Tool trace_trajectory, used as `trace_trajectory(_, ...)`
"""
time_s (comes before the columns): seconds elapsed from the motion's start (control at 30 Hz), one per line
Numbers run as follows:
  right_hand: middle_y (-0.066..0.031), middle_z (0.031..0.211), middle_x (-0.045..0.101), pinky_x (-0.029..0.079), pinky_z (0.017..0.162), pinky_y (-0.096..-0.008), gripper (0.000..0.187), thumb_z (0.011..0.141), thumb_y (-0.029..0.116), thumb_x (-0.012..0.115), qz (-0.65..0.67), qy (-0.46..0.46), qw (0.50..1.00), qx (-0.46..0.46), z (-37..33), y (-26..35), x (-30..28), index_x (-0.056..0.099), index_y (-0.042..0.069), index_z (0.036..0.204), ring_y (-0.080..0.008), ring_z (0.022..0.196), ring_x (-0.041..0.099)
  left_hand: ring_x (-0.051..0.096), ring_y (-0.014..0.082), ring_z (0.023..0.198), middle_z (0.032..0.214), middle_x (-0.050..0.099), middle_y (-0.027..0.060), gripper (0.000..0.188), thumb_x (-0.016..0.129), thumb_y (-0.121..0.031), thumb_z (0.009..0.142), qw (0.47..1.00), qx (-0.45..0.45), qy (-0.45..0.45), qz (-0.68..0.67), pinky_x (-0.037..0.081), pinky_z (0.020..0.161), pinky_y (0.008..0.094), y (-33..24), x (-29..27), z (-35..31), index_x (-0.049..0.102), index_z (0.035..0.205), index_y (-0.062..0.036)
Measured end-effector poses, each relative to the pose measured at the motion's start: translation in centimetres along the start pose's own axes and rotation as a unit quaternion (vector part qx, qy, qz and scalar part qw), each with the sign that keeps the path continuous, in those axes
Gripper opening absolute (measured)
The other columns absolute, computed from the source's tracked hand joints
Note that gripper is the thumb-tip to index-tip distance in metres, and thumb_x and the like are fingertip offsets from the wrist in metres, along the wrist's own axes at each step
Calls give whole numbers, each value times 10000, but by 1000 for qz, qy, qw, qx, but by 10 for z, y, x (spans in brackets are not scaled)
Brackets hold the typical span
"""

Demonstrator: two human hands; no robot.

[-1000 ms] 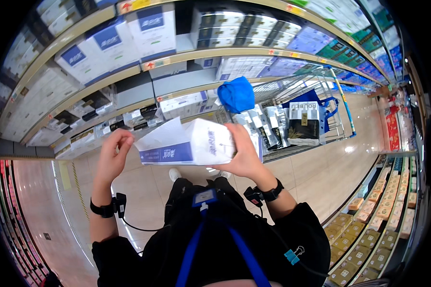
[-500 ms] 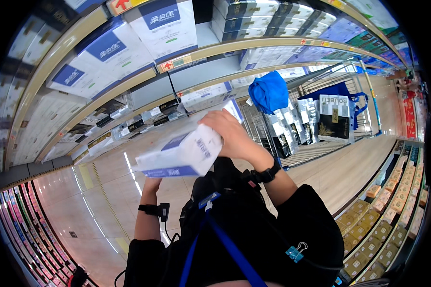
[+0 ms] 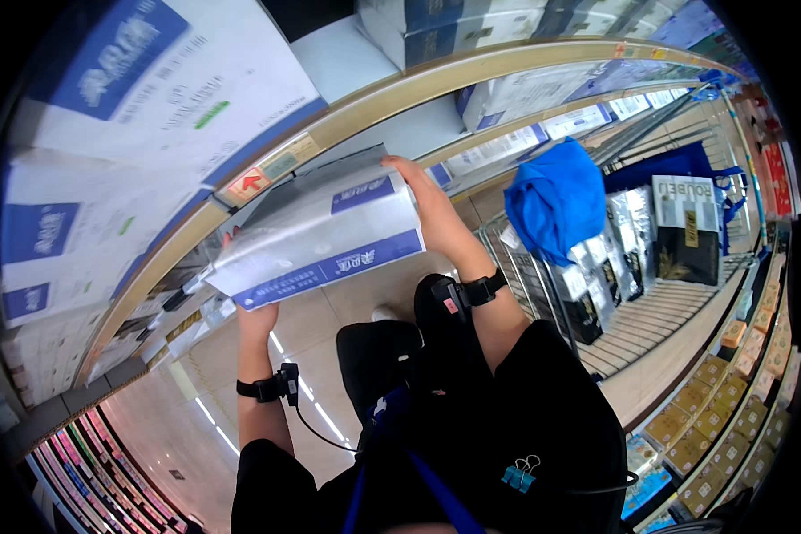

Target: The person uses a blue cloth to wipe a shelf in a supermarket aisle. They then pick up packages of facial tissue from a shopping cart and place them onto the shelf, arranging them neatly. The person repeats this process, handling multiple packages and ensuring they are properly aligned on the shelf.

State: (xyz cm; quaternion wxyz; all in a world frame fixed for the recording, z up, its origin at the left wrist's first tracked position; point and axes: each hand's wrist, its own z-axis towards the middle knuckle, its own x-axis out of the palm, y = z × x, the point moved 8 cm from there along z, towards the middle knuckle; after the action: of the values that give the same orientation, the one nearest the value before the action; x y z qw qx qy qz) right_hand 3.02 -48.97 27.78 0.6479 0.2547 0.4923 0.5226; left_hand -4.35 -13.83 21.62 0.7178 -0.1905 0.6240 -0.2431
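On my remote feed I counted one white-and-blue package (image 3: 320, 227) between two grips, the left grip (image 3: 258, 318) and the right grip (image 3: 429, 209), with two black wrist straps (image 3: 255, 390). I tallied one shopping cart (image 3: 636, 343): one bright blue bundle (image 3: 556, 200) at its left edge, one dark blue bag (image 3: 666, 167) and one black-and-white pack (image 3: 685, 233) toward its right end, and at least three silvery packs (image 3: 629, 230), overlapping too much for an exact figure. At the left end of the shelf (image 3: 365, 104) I had three large white packs (image 3: 196, 80), plus one turquoise clip (image 3: 518, 479), one blue lanyard (image 3: 440, 494) and one visible white shoe (image 3: 384, 313) elsewhere.
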Motion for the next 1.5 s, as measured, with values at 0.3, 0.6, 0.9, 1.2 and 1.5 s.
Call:
trace_trajectory(0.3, -187, 1307, 499, 429, 1032, -387, 783, 733, 232, 829, 30, 16, 995, -92, 59, -124, 59, 426, 62, 1382, -373, 1241, 495, 616, 197, 858, 970, 668, 78, 296, 696, -13, 734, 943, -76, -75, -316, 494, 794, 332, 68, 73, 97, 655, 1026, 10)
trace_trajectory(0.6, -206, 1146, 638, 474, 963, -375, 793, 689, 448, 851, 106, 23, 992, -71, 104, -186, 85, 536, 16, 1274, -321, 1078, 613, 580, 201, 886, 821, 622, 75, 119, 585, -101, 778, 856, 33, -99, -505, 420, 891, 324, 115, 88, 176, 629, 742, 3)
trace_trajectory(0.9, -166, 1121, 665, 481, 934, -336, 639, 728, 349, 836, 158, -31, 985, -59, 113, -184, 74, 590, -11, 1195, -250, 1051, 623, 554, 188, 919, 906, 586, 47, 158, 559, -70, 719, 831, -19, -175, -527, 412, 874, 284, 76, 103, 185, 567, 871, -24)
trace_trajectory(1.2, -168, 1105, 678, 484, 924, -326, 607, 730, 332, 827, 131, -28, 991, -24, 120, -194, 79, 601, -9, 1178, -239, 1028, 633, 485, 160, 843, 815, 500, 32, 45, 485, -95, 727, 846, -26, -196, -496, 387, 824, 266, 75, 111, 193, 482, 689, -72)
trace_trajectory(1.5, -127, 1101, 683, 485, 923, -320, 696, 731, 459, 837, 179, -28, 984, -5, 104, -192, 78, 597, 11, 1207, -210, 1026, 629, 547, 174, 859, 895, 588, 48, 73, 504, -52, 740, 788, -27, -235, -569, 423, 829, 287, 74, 112, 184, 570, 769, -42)
